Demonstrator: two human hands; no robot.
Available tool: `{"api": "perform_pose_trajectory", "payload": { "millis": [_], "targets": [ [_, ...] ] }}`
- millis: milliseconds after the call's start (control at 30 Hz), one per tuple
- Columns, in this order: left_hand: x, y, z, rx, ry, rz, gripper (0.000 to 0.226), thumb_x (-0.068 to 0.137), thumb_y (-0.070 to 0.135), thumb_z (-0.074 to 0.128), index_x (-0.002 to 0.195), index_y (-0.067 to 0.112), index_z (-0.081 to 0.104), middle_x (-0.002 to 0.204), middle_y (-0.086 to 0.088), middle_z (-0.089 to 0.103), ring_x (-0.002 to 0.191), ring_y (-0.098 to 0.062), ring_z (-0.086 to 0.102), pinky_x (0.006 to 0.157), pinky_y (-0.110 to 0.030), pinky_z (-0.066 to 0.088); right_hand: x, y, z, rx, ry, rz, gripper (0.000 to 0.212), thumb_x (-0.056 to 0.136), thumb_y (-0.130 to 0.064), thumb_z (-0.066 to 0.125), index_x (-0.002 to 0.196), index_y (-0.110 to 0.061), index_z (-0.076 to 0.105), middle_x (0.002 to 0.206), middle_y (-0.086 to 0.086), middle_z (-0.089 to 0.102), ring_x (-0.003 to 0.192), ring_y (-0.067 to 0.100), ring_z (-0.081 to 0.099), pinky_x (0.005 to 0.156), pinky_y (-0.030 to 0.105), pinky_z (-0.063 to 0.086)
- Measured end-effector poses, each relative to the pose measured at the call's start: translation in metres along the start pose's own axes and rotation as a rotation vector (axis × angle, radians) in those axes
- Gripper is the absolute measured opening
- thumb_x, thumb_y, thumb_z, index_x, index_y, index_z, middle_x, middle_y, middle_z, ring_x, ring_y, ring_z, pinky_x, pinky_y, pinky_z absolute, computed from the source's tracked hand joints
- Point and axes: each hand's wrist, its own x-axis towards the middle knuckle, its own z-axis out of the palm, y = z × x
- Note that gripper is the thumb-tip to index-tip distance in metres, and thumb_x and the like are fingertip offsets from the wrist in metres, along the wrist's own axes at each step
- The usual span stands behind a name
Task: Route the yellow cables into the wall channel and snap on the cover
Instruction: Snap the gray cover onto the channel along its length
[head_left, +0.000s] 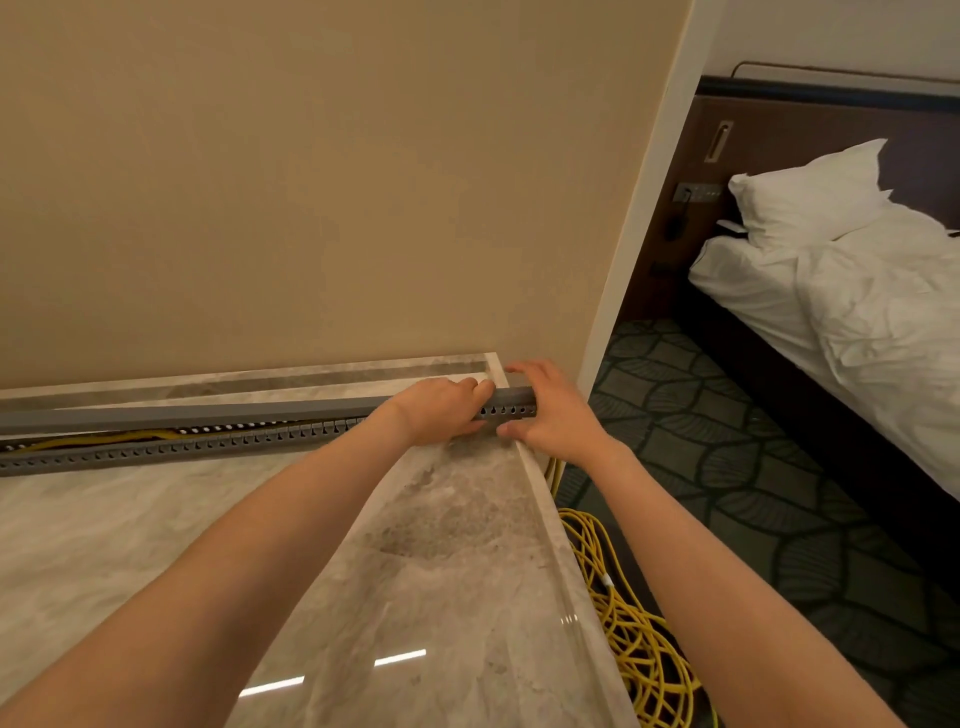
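My left grip (439, 410) and right grip (553, 421) pinch the cover (208, 415) onto the channel (156, 457) end; uneven pressure may trap the yellow cables (104, 440) under its unseated stretch.

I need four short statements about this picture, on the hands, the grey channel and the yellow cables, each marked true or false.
1. The left hand and the right hand both hold the right end of the grey channel. True.
2. The cover is shut along the whole channel. False: towards the left a gap shows a yellow cable inside.
3. A cable pile lies on the floor beside the marble counter. True.
4. The pillow on the bed is black. False: it is white.
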Motion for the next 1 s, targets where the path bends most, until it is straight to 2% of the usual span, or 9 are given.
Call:
{"api": "perform_pose_trajectory", "payload": {
  "millis": [67,200,333,433,567,700,800,867,1000],
  "targets": [
    [0.002,-0.008,-0.009,-0.097,-0.055,-0.006,0.041,0.099,0.039,0.037,0.126,0.008,0.039,0.117,-0.012,0.06,0.1,-0.033,0.062,0.071,-0.035,0.042,0.001,-0.006,0.003,-0.206,0.03,-0.12,0.055,0.08,-0.032,0.069,0.129,-0.015,0.05,0.127,0.006,0.052,0.117,0.022,0.048,0.101,0.035,0.037],
    [0.004,-0.012,-0.013,-0.262,-0.145,-0.067,0.038,0.098,0.037,0.04,0.123,0.009,0.041,0.117,-0.013,0.061,0.102,-0.031,0.06,0.081,-0.036,0.045,0.003,-0.01,0.008,-0.3,0.0,-0.171,0.041,0.091,-0.023,0.056,0.127,-0.006,0.05,0.124,0.012,0.056,0.116,0.028,0.051,0.099,0.035,0.038],
    [-0.001,-0.006,-0.01,-0.249,-0.012,-0.143,0.043,0.098,0.033,0.041,0.131,0.005,0.042,0.131,-0.013,0.048,0.121,-0.028,0.047,0.097,-0.036,0.039,0.007,-0.011,0.009,-0.396,-0.019,-0.165,0.045,0.095,-0.021,0.047,0.136,-0.004,0.04,0.133,0.014,0.051,0.122,0.028,0.046,0.101,0.035,0.038],
    [-0.012,-0.002,0.006,-0.201,0.132,-0.254,0.04,0.098,0.032,0.039,0.123,0.002,0.05,0.121,-0.014,0.054,0.112,-0.03,0.053,0.091,-0.036,0.044,0.011,-0.011,0.009,-0.466,-0.035,-0.17,0.044,0.096,-0.021,0.046,0.137,-0.005,0.038,0.133,0.013,0.05,0.121,0.028,0.046,0.101,0.035,0.039],
    [-0.026,-0.001,0.022,-0.126,0.296,-0.272,0.049,0.083,0.035,0.034,0.094,0.001,0.069,0.085,-0.011,0.069,0.074,-0.027,0.068,0.066,-0.031,0.056,0.012,-0.012,0.01,-0.544,-0.059,-0.178,0.046,0.097,-0.022,0.043,0.139,-0.006,0.033,0.13,0.014,0.05,0.118,0.029,0.048,0.097,0.037,0.042],
    [-0.026,-0.002,0.025,-0.062,0.342,-0.241,0.03,0.076,0.026,0.06,0.091,0.002,0.07,0.08,-0.009,0.068,0.067,-0.024,0.068,0.063,-0.029,0.056,0.014,-0.013,0.009,-0.557,-0.058,-0.184,0.048,0.097,-0.022,0.043,0.141,-0.008,0.031,0.128,0.014,0.051,0.116,0.029,0.049,0.097,0.037,0.041],
    [-0.022,-0.002,0.023,-0.073,0.318,-0.262,0.025,0.073,0.021,0.064,0.088,0.001,0.069,0.076,-0.009,0.067,0.064,-0.025,0.066,0.06,-0.028,0.054,0.013,-0.017,0.013,-0.495,-0.007,-0.177,0.047,0.096,-0.021,0.045,0.14,-0.007,0.034,0.129,0.013,0.049,0.118,0.028,0.046,0.102,0.035,0.035],
    [-0.022,-0.003,0.019,-0.12,0.284,-0.284,0.025,0.074,0.013,0.07,0.094,-0.003,0.067,0.082,-0.014,0.067,0.072,-0.031,0.067,0.066,-0.033,0.054,0.015,-0.022,0.018,-0.416,0.015,-0.171,0.046,0.096,-0.019,0.047,0.138,-0.004,0.038,0.133,0.014,0.046,0.122,0.029,0.044,0.105,0.036,0.033],
    [-0.018,-0.003,0.018,-0.189,0.205,-0.328,0.033,0.096,0.012,0.04,0.126,-0.001,0.048,0.121,-0.016,0.054,0.113,-0.033,0.051,0.096,-0.037,0.037,0.023,-0.029,0.018,-0.323,-0.02,-0.146,0.039,0.093,-0.012,0.05,0.131,-0.002,0.046,0.128,0.016,0.049,0.118,0.03,0.046,0.101,0.035,0.035]
  ]
}}
